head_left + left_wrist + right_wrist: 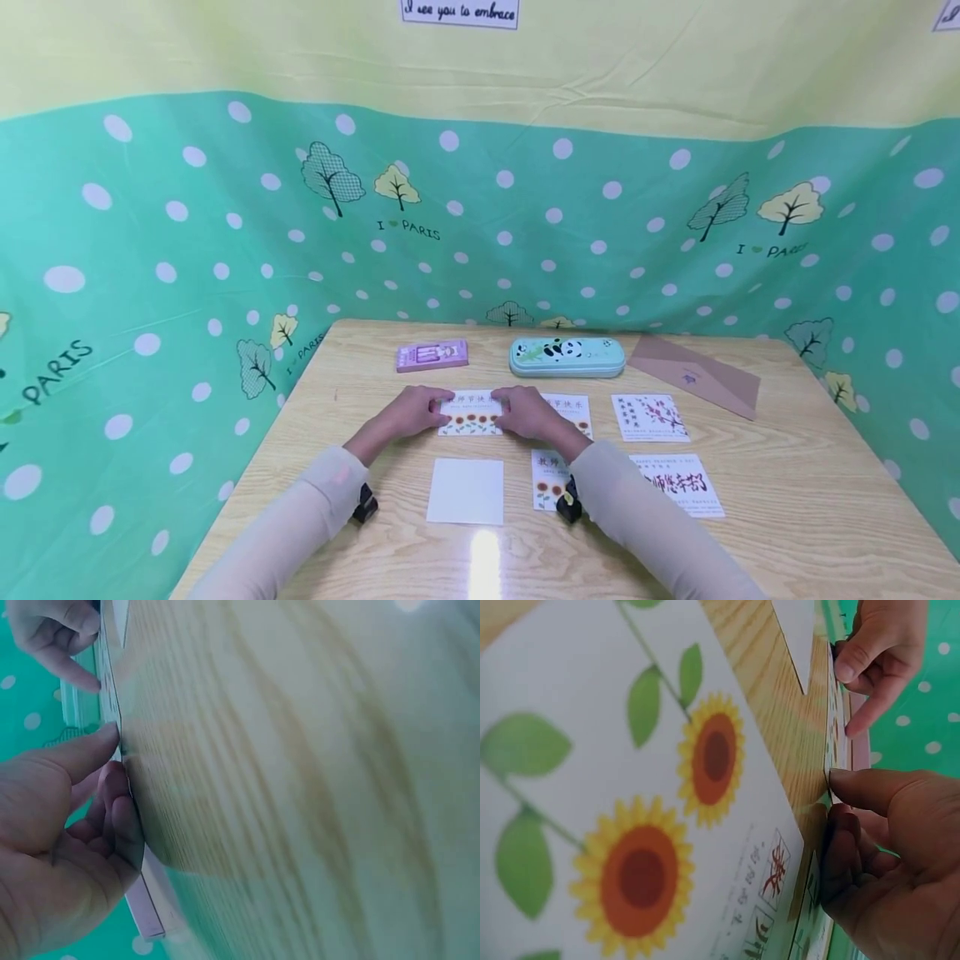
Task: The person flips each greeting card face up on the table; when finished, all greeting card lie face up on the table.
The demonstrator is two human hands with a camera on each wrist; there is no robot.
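Observation:
A white sunflower greeting card point(470, 423) with a line of Chinese print lies between the two hands in the head view. My left hand point(405, 411) pinches its left edge, and my right hand point(527, 412) does the same at the right edge. In the left wrist view the thumb point(97, 748) of the left hand meets the card's edge, with the other fingers curled below. Just to the right is a second sunflower card point(577, 410), partly covered by the right hand. Nearer the person lie a plain white card point(465, 492) and another sunflower card point(546, 475), partly behind the right wrist.
At the back of the wooden table point(397, 550) are a purple box point(432, 356) and a panda pencil case point(532, 367). A mauve envelope point(708, 379) lies back right. A blossom card point(637, 417) and a red-lettered card point(693, 486) lie right. Patterned cloth hangs around the table.

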